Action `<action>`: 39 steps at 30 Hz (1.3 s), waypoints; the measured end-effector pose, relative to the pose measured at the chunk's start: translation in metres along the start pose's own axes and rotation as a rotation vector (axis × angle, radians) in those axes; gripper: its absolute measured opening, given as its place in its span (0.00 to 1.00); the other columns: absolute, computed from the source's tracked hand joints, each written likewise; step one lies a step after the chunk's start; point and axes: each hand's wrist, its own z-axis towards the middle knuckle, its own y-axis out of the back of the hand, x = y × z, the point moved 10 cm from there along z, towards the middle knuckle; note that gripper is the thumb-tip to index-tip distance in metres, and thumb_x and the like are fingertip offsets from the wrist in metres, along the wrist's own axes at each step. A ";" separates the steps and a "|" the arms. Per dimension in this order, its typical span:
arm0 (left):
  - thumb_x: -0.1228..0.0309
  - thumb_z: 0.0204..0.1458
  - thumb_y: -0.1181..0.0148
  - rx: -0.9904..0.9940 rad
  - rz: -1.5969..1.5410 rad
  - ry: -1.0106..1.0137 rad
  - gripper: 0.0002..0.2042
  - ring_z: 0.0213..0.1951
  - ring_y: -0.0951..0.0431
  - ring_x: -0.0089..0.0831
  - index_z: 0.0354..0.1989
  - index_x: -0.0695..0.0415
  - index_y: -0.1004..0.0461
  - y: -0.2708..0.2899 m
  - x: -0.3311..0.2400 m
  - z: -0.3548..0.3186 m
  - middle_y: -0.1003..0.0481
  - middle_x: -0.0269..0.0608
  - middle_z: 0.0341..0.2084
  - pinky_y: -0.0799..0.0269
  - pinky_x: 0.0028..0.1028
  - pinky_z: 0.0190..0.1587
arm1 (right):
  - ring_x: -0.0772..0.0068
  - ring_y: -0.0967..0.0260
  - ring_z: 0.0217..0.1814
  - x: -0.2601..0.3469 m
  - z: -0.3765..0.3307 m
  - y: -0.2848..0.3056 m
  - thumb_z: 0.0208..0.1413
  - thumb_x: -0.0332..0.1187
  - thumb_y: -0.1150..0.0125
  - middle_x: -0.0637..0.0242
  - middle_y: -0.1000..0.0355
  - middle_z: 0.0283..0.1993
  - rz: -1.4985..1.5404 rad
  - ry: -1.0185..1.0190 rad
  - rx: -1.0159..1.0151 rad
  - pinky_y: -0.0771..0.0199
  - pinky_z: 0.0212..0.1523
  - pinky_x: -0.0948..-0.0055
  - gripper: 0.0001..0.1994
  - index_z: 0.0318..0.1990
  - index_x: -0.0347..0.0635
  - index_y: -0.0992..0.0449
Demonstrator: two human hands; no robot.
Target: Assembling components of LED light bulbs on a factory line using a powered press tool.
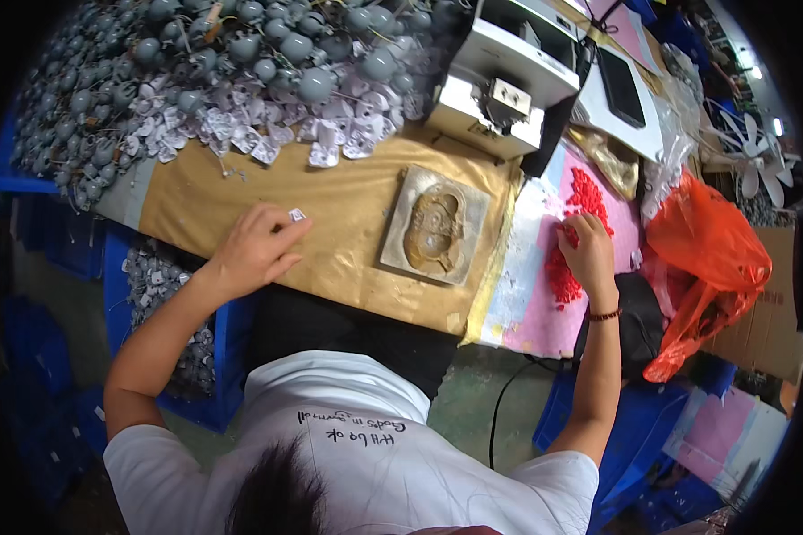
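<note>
My left hand is over the tan table covering, its thumb and forefinger apart. A small white plastic piece lies right at its fingertips; whether the fingers touch it I cannot make out. On the right, my right hand is over a spread of small red pieces, its fingers bent together among them. What is between those fingertips is too small to make out clearly. Between the two hands sits a square metal block with a rounded, hollowed fixture on it.
Grey round-bodied parts are heaped at the back left, with white plastic pieces along their front. A white machine stands behind the block. An orange-red plastic bag hangs at the right. Blue crates stand below the table.
</note>
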 end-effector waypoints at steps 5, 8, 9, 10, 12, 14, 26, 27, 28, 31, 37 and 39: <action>0.77 0.50 0.36 -0.102 -0.145 -0.009 0.14 0.40 0.25 0.42 0.46 0.58 0.23 0.020 -0.015 0.023 0.27 0.43 0.38 0.27 0.36 0.44 | 0.73 0.28 0.30 -0.007 0.005 0.008 0.48 0.22 0.34 0.66 0.28 0.33 0.412 -0.166 -0.150 0.28 0.32 0.75 0.07 0.33 0.37 0.26; 0.77 0.50 0.36 -0.191 -0.344 -0.070 0.09 0.39 0.22 0.40 0.41 0.56 0.22 0.020 -0.050 0.066 0.24 0.41 0.38 0.26 0.35 0.43 | 0.79 0.28 0.32 0.007 0.011 0.000 0.50 0.19 0.35 0.67 0.27 0.35 0.743 -0.199 -0.164 0.27 0.34 0.79 0.07 0.33 0.37 0.28; 0.77 0.50 0.36 -0.165 -0.377 -0.124 0.09 0.39 0.23 0.39 0.40 0.56 0.22 0.010 -0.066 0.083 0.25 0.40 0.37 0.26 0.35 0.43 | 0.80 0.28 0.33 0.016 0.012 -0.005 0.51 0.17 0.35 0.67 0.26 0.36 0.870 -0.202 -0.161 0.27 0.35 0.79 0.08 0.33 0.37 0.29; 0.76 0.49 0.36 -0.139 -0.410 -0.178 0.09 0.39 0.24 0.39 0.39 0.55 0.22 -0.001 -0.081 0.097 0.25 0.39 0.35 0.26 0.35 0.43 | 0.80 0.27 0.35 0.023 0.012 -0.008 0.51 0.17 0.35 0.67 0.26 0.37 0.938 -0.211 -0.155 0.26 0.36 0.79 0.08 0.34 0.37 0.28; 0.76 0.48 0.36 -0.069 -0.358 -0.177 0.08 0.42 0.26 0.38 0.37 0.54 0.22 -0.020 -0.095 0.116 0.26 0.38 0.36 0.28 0.34 0.45 | 0.80 0.26 0.37 0.051 0.023 -0.016 0.51 0.17 0.34 0.67 0.25 0.37 1.024 -0.193 -0.106 0.25 0.38 0.79 0.08 0.36 0.36 0.26; 0.74 0.46 0.35 -0.088 -0.311 -0.109 0.09 0.44 0.28 0.39 0.38 0.54 0.23 -0.031 -0.092 0.132 0.28 0.38 0.37 0.29 0.35 0.47 | 0.78 0.25 0.39 0.090 0.033 -0.014 0.50 0.16 0.33 0.66 0.23 0.38 0.965 -0.106 -0.080 0.25 0.39 0.78 0.09 0.37 0.36 0.24; 0.73 0.44 0.34 -0.527 0.256 0.047 0.22 0.47 0.31 0.42 0.50 0.52 0.29 0.074 -0.027 0.160 0.31 0.41 0.46 0.33 0.39 0.50 | 0.59 0.30 0.44 0.205 0.030 -0.007 0.44 0.25 0.29 0.65 0.25 0.40 0.310 0.488 -0.245 0.31 0.45 0.62 0.11 0.36 0.40 0.23; 0.73 0.44 0.35 -0.590 0.436 0.030 0.22 0.47 0.30 0.41 0.51 0.52 0.28 0.084 -0.025 0.164 0.31 0.41 0.46 0.33 0.39 0.50 | 0.58 0.30 0.45 0.207 0.028 -0.008 0.44 0.25 0.29 0.65 0.25 0.42 0.292 0.484 -0.236 0.31 0.45 0.61 0.11 0.37 0.40 0.23; 0.74 0.43 0.35 -0.544 0.474 0.065 0.22 0.46 0.30 0.40 0.50 0.52 0.28 0.085 -0.010 0.171 0.31 0.40 0.45 0.32 0.38 0.49 | 0.58 0.30 0.46 0.208 0.027 -0.008 0.44 0.26 0.29 0.64 0.26 0.43 0.284 0.472 -0.231 0.31 0.45 0.61 0.12 0.37 0.40 0.23; 0.76 0.44 0.35 -0.433 0.491 0.154 0.19 0.45 0.28 0.40 0.48 0.54 0.25 0.090 0.018 0.184 0.29 0.41 0.42 0.30 0.37 0.48 | 0.57 0.31 0.47 0.210 0.027 -0.011 0.44 0.25 0.29 0.63 0.27 0.44 0.284 0.449 -0.224 0.31 0.45 0.61 0.12 0.38 0.40 0.23; 0.74 0.51 0.32 -1.015 -0.286 -0.293 0.19 0.41 0.23 0.22 0.52 0.56 0.28 0.226 -0.037 0.151 0.28 0.35 0.45 0.25 0.24 0.41 | 0.54 0.32 0.47 0.199 0.027 -0.015 0.44 0.24 0.29 0.59 0.28 0.45 0.375 0.383 -0.222 0.29 0.47 0.60 0.16 0.42 0.39 0.24; 0.76 0.51 0.32 -0.857 -0.326 -0.032 0.20 0.42 0.23 0.23 0.53 0.57 0.29 0.218 -0.009 0.162 0.27 0.37 0.47 0.24 0.24 0.43 | 0.52 0.32 0.46 0.196 0.029 -0.010 0.44 0.24 0.29 0.57 0.29 0.46 0.444 0.346 -0.208 0.28 0.47 0.60 0.17 0.43 0.37 0.25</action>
